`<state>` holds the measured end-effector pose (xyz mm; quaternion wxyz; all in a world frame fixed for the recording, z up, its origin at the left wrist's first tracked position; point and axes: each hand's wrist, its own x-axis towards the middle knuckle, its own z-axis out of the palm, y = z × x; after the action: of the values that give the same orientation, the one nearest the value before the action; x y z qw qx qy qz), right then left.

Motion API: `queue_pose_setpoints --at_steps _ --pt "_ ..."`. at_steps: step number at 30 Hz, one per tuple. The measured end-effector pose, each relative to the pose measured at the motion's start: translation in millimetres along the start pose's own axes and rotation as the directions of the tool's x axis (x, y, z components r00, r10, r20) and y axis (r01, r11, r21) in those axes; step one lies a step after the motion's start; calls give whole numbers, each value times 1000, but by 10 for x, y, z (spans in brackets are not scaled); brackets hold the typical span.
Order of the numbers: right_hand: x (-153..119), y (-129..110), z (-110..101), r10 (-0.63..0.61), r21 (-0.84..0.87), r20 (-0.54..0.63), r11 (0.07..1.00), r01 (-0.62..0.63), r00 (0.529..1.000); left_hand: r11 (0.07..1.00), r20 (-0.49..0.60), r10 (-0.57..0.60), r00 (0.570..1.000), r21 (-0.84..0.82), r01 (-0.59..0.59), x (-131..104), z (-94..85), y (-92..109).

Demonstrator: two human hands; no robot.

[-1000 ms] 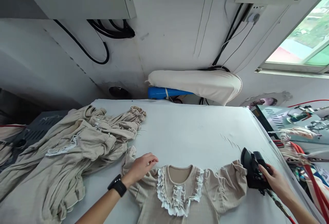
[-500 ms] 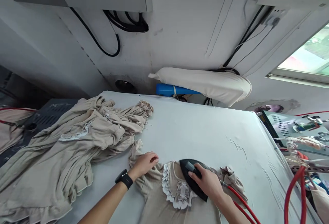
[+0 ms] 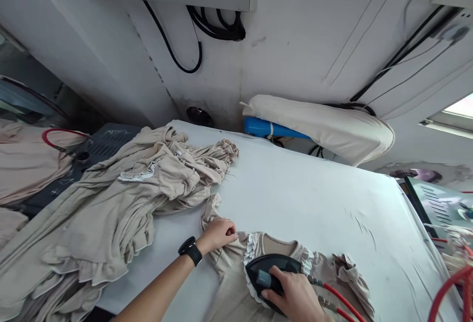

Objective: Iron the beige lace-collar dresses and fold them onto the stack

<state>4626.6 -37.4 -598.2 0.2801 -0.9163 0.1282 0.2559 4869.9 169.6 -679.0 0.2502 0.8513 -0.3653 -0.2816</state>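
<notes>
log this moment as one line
right hand grips iron on beige garment | left hand at one sleeve | clothes pile left of garment

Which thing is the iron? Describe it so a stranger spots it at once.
Start at the white-covered table; on its near part, right of the heap of beige clothes, lies a beige garment with white ruffles. The iron is over that garment's front, gripped by the right hand. Its dark, pointed body with red hoses sets it apart from the soft, pale things around it.
</notes>
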Motion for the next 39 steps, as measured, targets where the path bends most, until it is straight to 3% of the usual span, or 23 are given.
queue_pose_setpoints --at_steps 7,11,15,19,23,25,28,31,33,36,39 --pt "391 -28 -186 -75 -61 -160 996 66 984 981 68 -125 990 -142 133 13 -132 69" --pt "616 77 -362 -55 -107 -155 994 39 986 974 80 -132 988 -173 144 56 -167 75" --pt "642 117 -434 -71 -107 -104 992 60 992 965 86 -166 982 -190 180 68 -160 62" --pt "698 -18 -432 -114 -130 -77 986 103 991 954 133 -158 979 -236 186 85 -172 32" --pt "787 -197 -420 -59 -183 -73 982 45 996 941 188 -123 974 -289 175 124 -177 -15" --pt "721 -257 -327 -82 -187 -51 980 71 995 936 200 -112 973 -307 171 144 -167 -34" --pt "443 -240 -24 -131 -169 65 975 141 989 930 206 -108 973 -325 172 161 -148 -55" --pt "83 33 250 -107 -107 200 986 130 974 928 192 -107 976 -333 167 153 -136 -73" --pt "-103 384 233 -37 -72 210 996 53 977 932 168 -115 979 -322 165 134 -127 -67" --pt "-182 1076 -171 152 -37 36 988 -150 988 945 97 -168 981 -269 189 109 -101 17" --pt "-17 1814 -786 332 52 -161 943 -328 929 978 -50 -125 991 -174 115 141 -27 221"
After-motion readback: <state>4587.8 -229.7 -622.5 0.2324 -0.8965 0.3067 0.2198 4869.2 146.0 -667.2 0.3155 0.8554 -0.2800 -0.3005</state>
